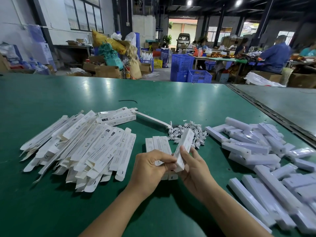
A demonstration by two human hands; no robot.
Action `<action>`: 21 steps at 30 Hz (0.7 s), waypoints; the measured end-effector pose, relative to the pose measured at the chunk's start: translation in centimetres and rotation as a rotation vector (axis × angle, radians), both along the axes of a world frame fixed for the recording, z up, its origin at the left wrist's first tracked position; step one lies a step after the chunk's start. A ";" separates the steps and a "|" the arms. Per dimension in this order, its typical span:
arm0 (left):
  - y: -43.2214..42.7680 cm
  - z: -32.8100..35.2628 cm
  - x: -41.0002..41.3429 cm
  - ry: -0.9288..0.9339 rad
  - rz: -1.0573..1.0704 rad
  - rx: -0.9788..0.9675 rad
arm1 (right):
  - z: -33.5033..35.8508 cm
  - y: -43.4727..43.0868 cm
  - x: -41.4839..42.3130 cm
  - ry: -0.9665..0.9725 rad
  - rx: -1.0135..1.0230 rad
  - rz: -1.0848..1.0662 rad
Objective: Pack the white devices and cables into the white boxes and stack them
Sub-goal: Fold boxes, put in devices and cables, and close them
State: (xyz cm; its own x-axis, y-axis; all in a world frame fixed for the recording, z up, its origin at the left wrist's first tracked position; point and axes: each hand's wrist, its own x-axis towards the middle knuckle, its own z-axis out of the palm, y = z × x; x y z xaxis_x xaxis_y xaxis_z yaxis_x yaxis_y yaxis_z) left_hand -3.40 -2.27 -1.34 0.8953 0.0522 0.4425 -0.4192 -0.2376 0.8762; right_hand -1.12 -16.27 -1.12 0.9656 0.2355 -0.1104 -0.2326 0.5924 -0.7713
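Our left hand (150, 165) and right hand (193, 170) grip a long white cardboard box (184, 146) — flattened white cartons (100, 151) leftward read "SMART SENSOR LAMP".

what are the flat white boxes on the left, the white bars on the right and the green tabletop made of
Flat white printed boxes: thin matte card, judging by creased flaps and print. Long white bar devices: probably plastic, wrapped in glossy clear film that glints. Green table top: smooth semi-gloss sheet, perhaps vinyl or rubber; it reflects the ceiling lights.
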 end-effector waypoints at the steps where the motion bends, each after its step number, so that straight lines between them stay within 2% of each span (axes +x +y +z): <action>1: 0.2 -0.2 0.1 0.010 -0.021 -0.003 | 0.0 -0.1 0.1 0.009 -0.018 0.012; 3: 0.2 -0.5 0.1 -0.054 -0.011 0.075 | 0.1 -0.5 0.6 0.031 -0.113 -0.031; 4: 0.1 -0.6 0.2 -0.113 0.011 0.172 | 0.0 -0.9 0.9 0.027 -0.226 -0.096; 6: -0.1 -1.2 0.6 -0.145 0.040 0.445 | 0.0 -1.9 1.2 -0.042 -0.648 -0.244; 8: 0.0 -1.7 1.2 0.002 0.038 0.787 | 0.0 -2.6 1.2 -0.149 -1.098 -0.296; 10: 0.2 -2.1 1.5 0.155 0.030 0.999 | 0.0 -2.6 1.2 -0.230 -1.391 -0.277; 14: 0.6 -1.9 1.3 0.160 0.079 0.888 | -0.9 -1.7 1.5 -0.422 -1.615 -0.215; 21: 0.5 -2.2 1.0 0.138 0.142 0.832 | -1.8 0.2 0.9 -0.408 -1.714 -0.284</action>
